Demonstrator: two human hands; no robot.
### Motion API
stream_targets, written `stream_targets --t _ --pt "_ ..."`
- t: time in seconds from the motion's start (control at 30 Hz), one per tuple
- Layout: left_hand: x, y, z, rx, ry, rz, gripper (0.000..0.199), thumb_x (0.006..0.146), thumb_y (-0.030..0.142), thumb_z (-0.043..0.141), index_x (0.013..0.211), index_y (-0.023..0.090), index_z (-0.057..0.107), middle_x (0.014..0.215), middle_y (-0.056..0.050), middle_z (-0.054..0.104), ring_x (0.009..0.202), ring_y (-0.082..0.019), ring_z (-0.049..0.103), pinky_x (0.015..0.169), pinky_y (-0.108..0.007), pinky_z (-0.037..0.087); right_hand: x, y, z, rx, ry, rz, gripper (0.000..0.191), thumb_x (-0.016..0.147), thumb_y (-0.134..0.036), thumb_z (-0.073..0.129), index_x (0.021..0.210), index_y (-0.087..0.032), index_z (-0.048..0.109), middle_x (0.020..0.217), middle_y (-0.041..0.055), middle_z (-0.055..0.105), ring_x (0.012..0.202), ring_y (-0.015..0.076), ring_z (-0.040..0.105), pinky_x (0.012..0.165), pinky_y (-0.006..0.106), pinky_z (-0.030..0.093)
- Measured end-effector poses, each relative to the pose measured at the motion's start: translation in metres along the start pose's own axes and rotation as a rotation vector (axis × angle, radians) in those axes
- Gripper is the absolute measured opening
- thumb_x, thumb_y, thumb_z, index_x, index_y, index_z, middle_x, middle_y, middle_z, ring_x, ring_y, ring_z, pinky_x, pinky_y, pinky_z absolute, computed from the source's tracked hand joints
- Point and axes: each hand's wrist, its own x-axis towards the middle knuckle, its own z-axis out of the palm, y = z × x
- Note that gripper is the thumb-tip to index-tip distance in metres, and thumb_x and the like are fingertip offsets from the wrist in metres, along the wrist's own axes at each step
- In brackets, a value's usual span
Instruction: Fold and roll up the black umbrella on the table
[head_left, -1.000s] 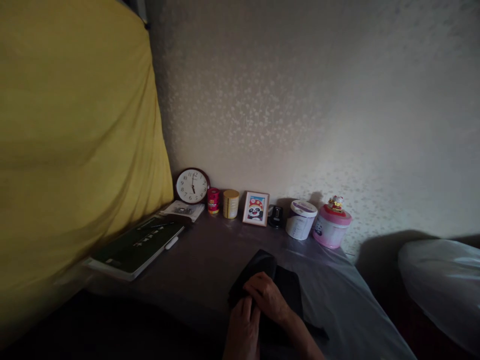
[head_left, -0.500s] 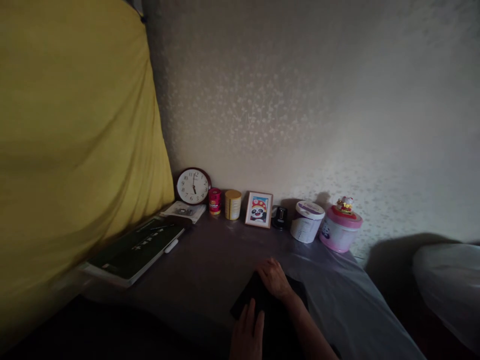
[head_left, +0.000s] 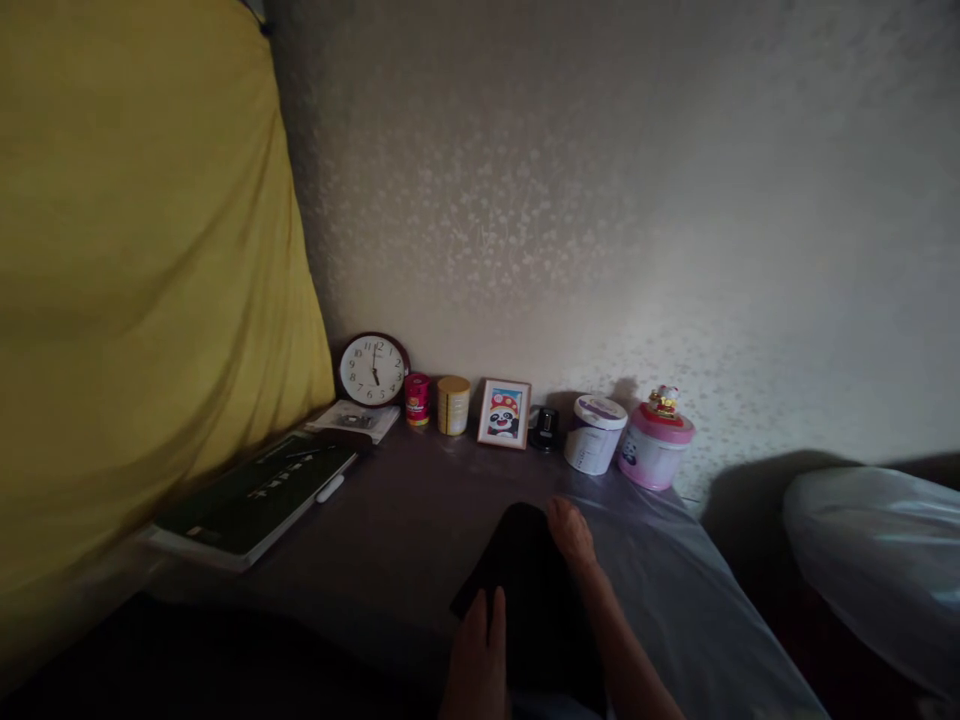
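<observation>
A dark piece of cloth (head_left: 521, 570) lies on the grey table cover near the front edge, its far end rounded. At its upper right edge my right hand (head_left: 571, 530) is closed, with fingers curled on the fabric. Nearer to me, my left hand (head_left: 480, 635) rests at the cloth's lower left side, fingers stretched out with a gap between them. The cloth's near part is too dark to make out.
Along the wall stand a clock (head_left: 374, 370), a red can (head_left: 417, 400), a yellow-lidded can (head_left: 453, 406), a panda picture (head_left: 503, 413), a small black object (head_left: 547, 428), a white tub (head_left: 595, 436) and a pink tub (head_left: 654, 450). A green book (head_left: 255, 500) lies left.
My right hand has moved right, to the cloth's edge, and the cloth's far end now reaches farther toward the wall. My left hand has shifted slightly left. The view has turned a little right.
</observation>
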Motion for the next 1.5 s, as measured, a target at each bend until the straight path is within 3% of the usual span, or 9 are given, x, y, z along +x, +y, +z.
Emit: stream_targets --t 0.13,0.23,0.47,0.63,0.8,1.2,1.5 --pt "-0.011 0.006 -0.008 0.03 -0.001 0.026 0.083 0.064 -0.004 0.037 0.14 0.008 0.008 0.148 -0.02 0.015 0.136 -0.027 0.019 0.109 -0.04 0.024 -0.038 0.032 -0.021 -0.087 0.087 0.094 0.028 0.085 -0.029 0.04 0.095 -0.024 0.065 0.095 0.0081 0.068 0.094 0.022 0.061 0.08 0.029 0.042" --pt "-0.014 0.005 -0.005 0.034 0.035 0.046 0.081 0.066 -0.004 0.035 0.141 0.009 0.006 0.149 -0.018 0.014 0.136 -0.026 0.018 0.109 -0.039 0.024 -0.071 0.05 -0.027 -0.076 0.065 0.127 0.027 0.083 -0.032 0.042 0.094 -0.025 0.066 0.095 0.0078 0.069 0.087 0.0216 0.064 0.074 0.028 0.044" --pt "-0.01 -0.001 0.005 0.033 0.088 0.051 0.08 0.069 -0.002 0.038 0.141 0.009 0.006 0.148 -0.018 0.018 0.134 -0.025 0.024 0.107 -0.037 0.027 -0.107 0.045 -0.028 0.181 0.016 0.311 0.042 0.081 -0.051 0.039 0.088 -0.021 0.068 0.085 0.0064 0.071 0.08 0.0222 0.066 0.064 0.026 0.047" --pt "-0.012 -0.001 0.001 0.019 0.082 0.077 0.077 0.071 -0.002 0.036 0.141 0.007 0.005 0.148 -0.02 0.017 0.135 -0.025 0.022 0.108 -0.036 0.025 -0.113 0.031 -0.033 0.313 0.083 0.325 0.051 0.075 -0.058 0.041 0.089 -0.017 0.067 0.085 0.0076 0.071 0.082 0.0239 0.066 0.068 0.029 0.048" --pt "-0.015 -0.001 -0.003 0.015 0.064 0.078 0.08 0.068 -0.003 0.039 0.14 0.006 0.005 0.148 -0.021 0.016 0.135 -0.026 0.022 0.108 -0.038 0.026 -0.111 0.017 -0.032 0.352 0.093 0.35 0.048 0.072 -0.057 0.045 0.084 -0.015 0.065 0.074 0.0075 0.069 0.072 0.0239 0.065 0.06 0.029 0.047" --pt "-0.015 0.003 -0.005 0.069 0.053 0.045 0.088 0.06 -0.007 0.041 0.14 0.006 0.006 0.147 -0.022 0.017 0.134 -0.028 0.023 0.107 -0.038 0.027 -0.102 -0.001 -0.041 0.046 0.092 0.205 0.035 0.08 -0.04 0.044 0.096 -0.018 0.065 0.088 0.0109 0.071 0.085 0.0267 0.065 0.07 0.032 0.044" --pt "-0.015 0.007 -0.007 0.067 0.026 0.019 0.087 0.06 -0.008 0.041 0.14 0.004 0.008 0.146 -0.025 0.017 0.134 -0.03 0.022 0.108 -0.039 0.025 -0.078 -0.025 -0.048 0.423 0.016 0.183 0.04 0.07 -0.05 0.051 0.079 -0.013 0.066 0.059 0.0024 0.063 0.059 0.0188 0.059 0.051 0.026 0.038"
